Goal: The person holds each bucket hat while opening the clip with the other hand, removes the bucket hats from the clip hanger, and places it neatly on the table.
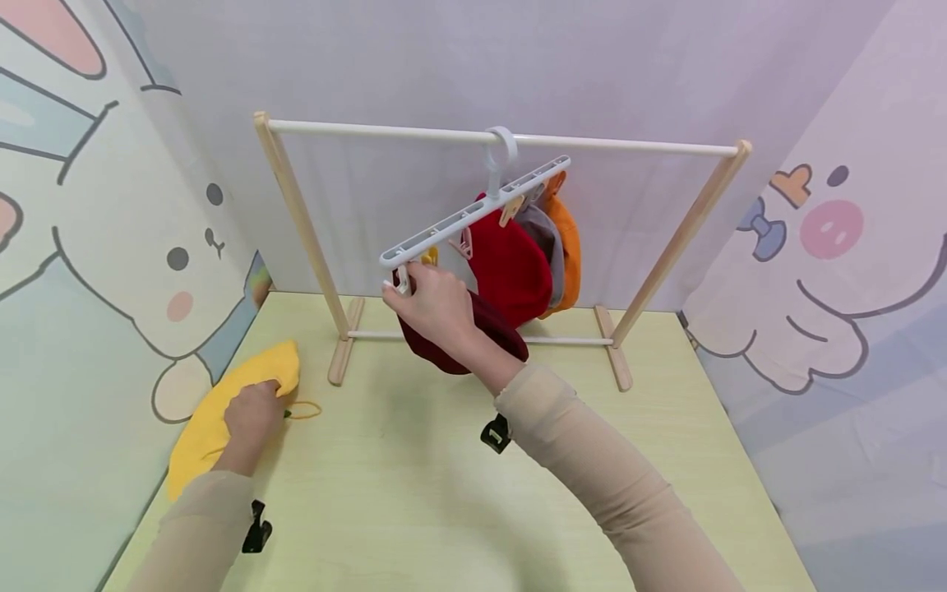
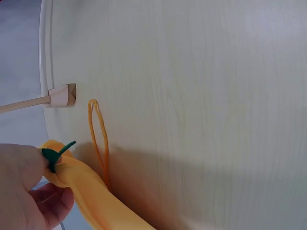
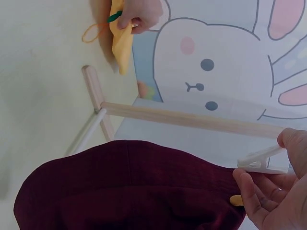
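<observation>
My left hand (image 1: 254,419) grips a soft yellow cloth item (image 1: 200,427) at the left of the table. A thin cord loop (image 2: 98,139) and a green tab (image 2: 56,155) show beside those fingers. At the near left end of the white hanger (image 1: 459,224), my right hand (image 1: 438,304) pinches a white clothespin (image 3: 261,160) between thumb and fingers. A dark maroon hat (image 3: 120,187) hangs there, partly behind that hand, with a yellow clothespin (image 1: 430,256) close by. Whether the white clothespin bites the hat's edge I cannot tell.
The hanger hooks over the white rail (image 1: 370,130) of a wooden-legged rack (image 1: 303,222). Further along it hang a red hat (image 1: 510,271), a grey hat (image 1: 549,230) and an orange hat (image 1: 570,255) by clothespins. Cartoon-printed walls (image 1: 111,271) enclose the table (image 1: 414,510).
</observation>
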Action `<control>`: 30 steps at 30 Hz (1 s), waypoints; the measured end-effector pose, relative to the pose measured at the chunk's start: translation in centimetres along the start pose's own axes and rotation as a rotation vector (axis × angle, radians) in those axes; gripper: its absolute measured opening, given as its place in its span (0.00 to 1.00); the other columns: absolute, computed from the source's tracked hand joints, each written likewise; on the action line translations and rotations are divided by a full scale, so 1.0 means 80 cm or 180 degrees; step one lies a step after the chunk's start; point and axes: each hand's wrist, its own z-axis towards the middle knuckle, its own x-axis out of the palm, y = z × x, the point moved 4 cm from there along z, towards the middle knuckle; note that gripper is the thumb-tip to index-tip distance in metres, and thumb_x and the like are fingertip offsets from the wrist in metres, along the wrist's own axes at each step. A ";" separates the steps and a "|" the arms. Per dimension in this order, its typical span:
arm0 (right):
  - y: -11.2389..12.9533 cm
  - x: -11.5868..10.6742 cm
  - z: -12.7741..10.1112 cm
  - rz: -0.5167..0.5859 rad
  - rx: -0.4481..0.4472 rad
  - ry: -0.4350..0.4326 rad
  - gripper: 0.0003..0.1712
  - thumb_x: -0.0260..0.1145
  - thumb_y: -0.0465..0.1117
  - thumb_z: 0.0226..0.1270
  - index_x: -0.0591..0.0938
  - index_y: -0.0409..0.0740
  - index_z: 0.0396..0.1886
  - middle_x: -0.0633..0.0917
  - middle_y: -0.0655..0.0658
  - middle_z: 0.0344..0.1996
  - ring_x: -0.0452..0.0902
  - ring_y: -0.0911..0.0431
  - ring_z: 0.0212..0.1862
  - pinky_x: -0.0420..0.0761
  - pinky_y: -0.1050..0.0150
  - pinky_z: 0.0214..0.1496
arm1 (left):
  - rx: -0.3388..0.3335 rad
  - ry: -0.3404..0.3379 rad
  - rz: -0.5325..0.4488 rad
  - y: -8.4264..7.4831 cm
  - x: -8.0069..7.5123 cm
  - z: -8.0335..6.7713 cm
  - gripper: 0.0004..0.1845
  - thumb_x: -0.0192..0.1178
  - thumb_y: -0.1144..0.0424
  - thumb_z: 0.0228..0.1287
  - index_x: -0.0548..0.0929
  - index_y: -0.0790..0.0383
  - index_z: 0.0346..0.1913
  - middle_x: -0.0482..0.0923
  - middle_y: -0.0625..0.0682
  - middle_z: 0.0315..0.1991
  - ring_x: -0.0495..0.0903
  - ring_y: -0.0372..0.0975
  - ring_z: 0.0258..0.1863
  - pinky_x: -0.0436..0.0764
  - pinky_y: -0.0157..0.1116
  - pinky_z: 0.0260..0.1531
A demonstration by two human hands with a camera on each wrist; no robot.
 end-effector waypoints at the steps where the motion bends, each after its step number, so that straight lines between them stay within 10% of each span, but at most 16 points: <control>1: 0.000 0.000 0.000 -0.0004 0.0000 -0.0003 0.13 0.59 0.51 0.61 0.75 0.49 0.23 0.71 0.53 0.12 0.64 0.59 0.18 0.64 0.69 0.19 | 0.0010 0.0006 -0.0009 -0.001 0.002 -0.001 0.11 0.54 0.62 0.62 0.78 0.68 0.39 0.76 0.66 0.28 0.74 0.53 0.22 0.69 0.45 0.16; 30: 0.000 0.002 0.000 -0.0023 0.0028 0.0048 0.14 0.58 0.53 0.62 0.75 0.49 0.25 0.71 0.53 0.13 0.64 0.59 0.18 0.65 0.69 0.19 | 0.0004 0.0265 -0.0121 -0.009 0.045 -0.011 0.18 0.56 0.62 0.55 0.75 0.74 0.44 0.77 0.68 0.34 0.76 0.55 0.27 0.73 0.47 0.23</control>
